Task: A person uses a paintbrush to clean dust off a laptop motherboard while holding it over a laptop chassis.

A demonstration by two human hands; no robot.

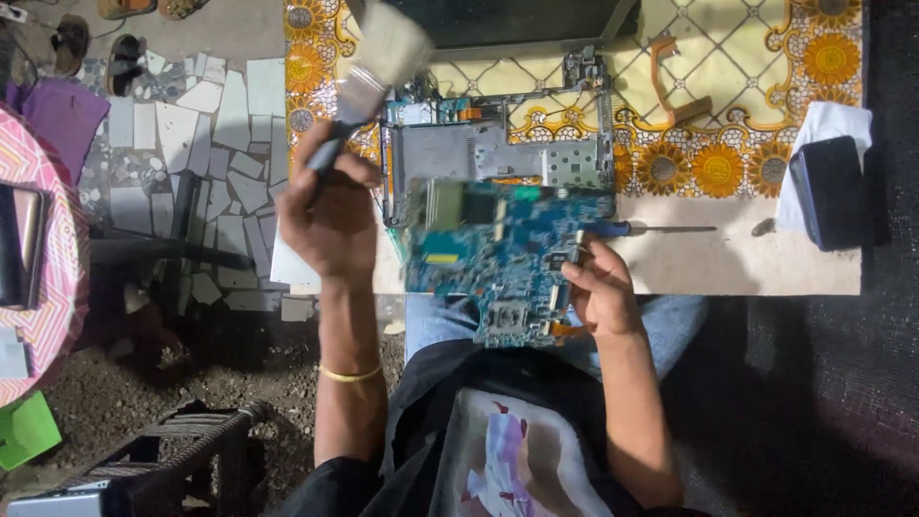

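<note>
The left hand [330, 215] squeezes a blurry brush [369, 72] beside the blue board [498, 258]. The right hand [598, 287] pinches the board's edge.

Over at the far edge of the flowered cloth [728, 144], about the middle, lies a display panel [507, 21]: a flat black rectangle in a thin grey frame, unlit and partly cut off at the top. On the blue circuit board [498, 254], near its left edge, sits a small yellow rectangular label [441, 258]; it is too blurred to tell more. On the pink patterned round table [53, 287], at its left side, rests a dark flat device [19, 244] with a glossy face, possibly a screen, also unlit. Just below that table, a flat bright green piece [24, 431] lies on the ground; whether it is a package I cannot tell.
</note>
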